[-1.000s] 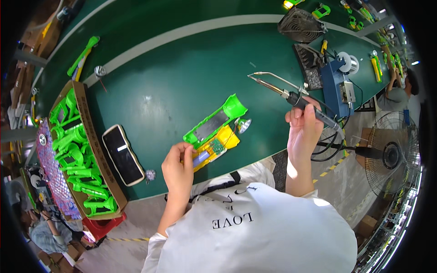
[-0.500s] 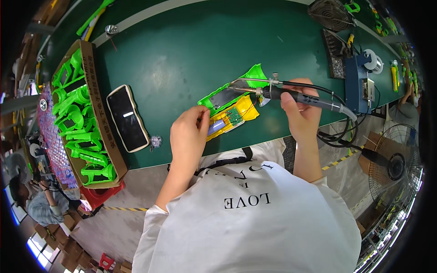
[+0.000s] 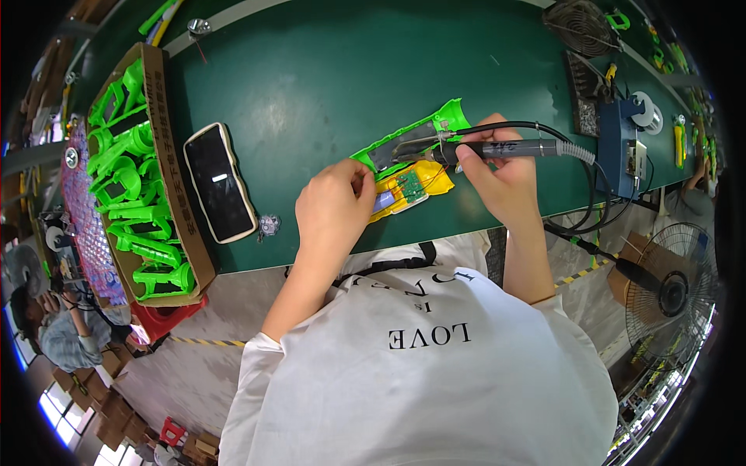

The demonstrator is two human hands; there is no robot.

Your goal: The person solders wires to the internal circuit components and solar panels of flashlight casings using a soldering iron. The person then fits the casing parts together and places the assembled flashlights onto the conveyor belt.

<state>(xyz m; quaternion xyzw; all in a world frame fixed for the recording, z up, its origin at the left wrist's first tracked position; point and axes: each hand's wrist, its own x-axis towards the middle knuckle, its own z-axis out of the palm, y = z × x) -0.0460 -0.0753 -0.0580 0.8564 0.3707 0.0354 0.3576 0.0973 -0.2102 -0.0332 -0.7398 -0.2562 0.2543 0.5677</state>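
Note:
My right hand [image 3: 503,185] is wrapped round the dark handle of a soldering iron [image 3: 509,148], which has a thin metal feed tube above its barrel. The iron's front end reaches over a green plastic shell [image 3: 452,113] with a dark flat panel [image 3: 404,144] inside. My left hand [image 3: 334,203] is closed at the shell's left end, fingertips pinched together; what is between them is hidden. Just nearer to me lies a yellow shell half [image 3: 438,179] holding a small green circuit board [image 3: 413,185] with thin wires and a blue-violet cell [image 3: 383,203], partly behind my left hand.
On the green table [image 3: 311,85], a phone [image 3: 220,182] lies left beside a cardboard box [image 3: 183,194] of green plastic parts. A blue soldering unit [image 3: 618,147] with a solder reel [image 3: 646,115] stands right, its cable running to the iron. A fan [image 3: 671,295] stands beyond the table.
The camera view has shifted slightly. My right hand and the iron have moved left, the iron now lying flatter over the green shell. My left hand and both shells sit a little farther right.

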